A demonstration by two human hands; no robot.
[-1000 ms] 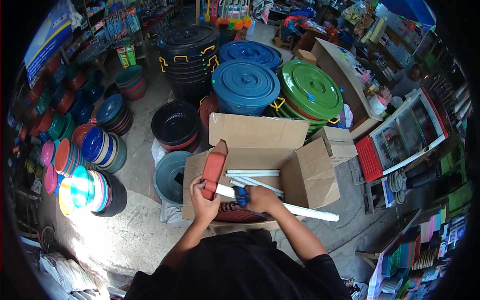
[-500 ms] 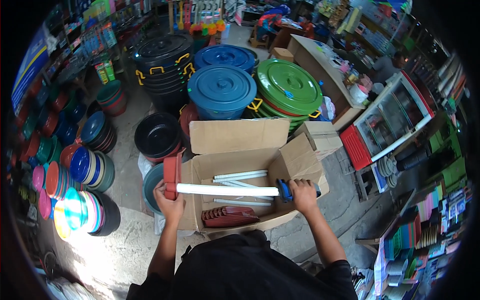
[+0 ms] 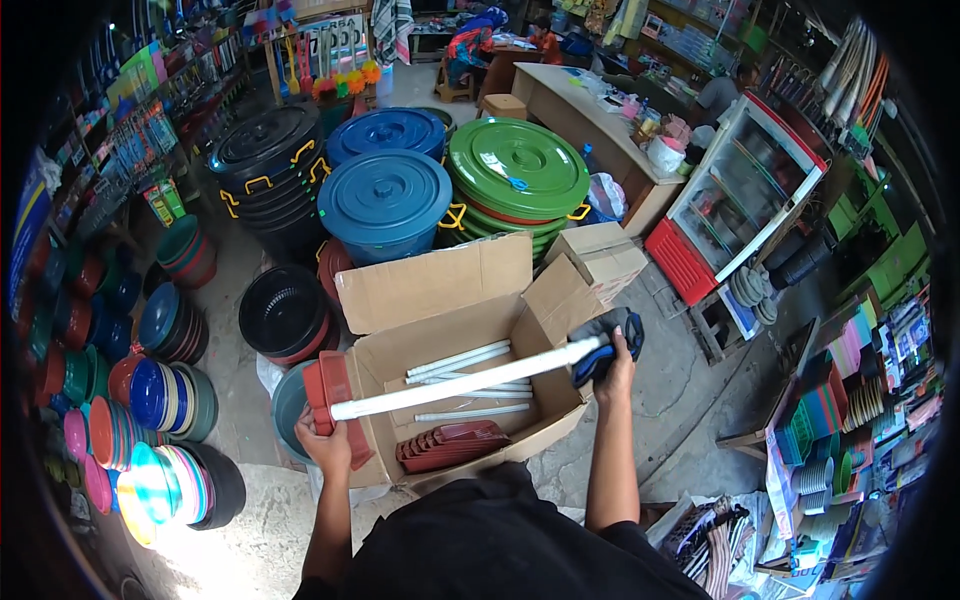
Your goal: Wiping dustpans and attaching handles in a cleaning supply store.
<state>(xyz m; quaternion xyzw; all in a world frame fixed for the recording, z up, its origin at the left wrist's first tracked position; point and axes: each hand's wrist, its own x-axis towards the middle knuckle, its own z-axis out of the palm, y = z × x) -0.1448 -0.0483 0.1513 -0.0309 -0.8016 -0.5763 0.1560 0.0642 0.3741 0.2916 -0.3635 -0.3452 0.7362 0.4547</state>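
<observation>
Though aslant, pole (image 3: 468, 380) between both grips (image 3: 325, 443) (image 3: 621, 374)

A long white pole (image 3: 470, 382) is spanning a red plastic piece (image 3: 334, 372) and a blue-and-dark cloth (image 3: 597, 326).
The pole, straight, slim and round, is slanting over the open cardboard box (image 3: 435, 290), its right end sitting farther from the wearer than its left. The red piece, broad and hollow-looking, is meeting the left end beside the box's left edge. The cloth, soft-looking and bunched, is touching the right end.
</observation>
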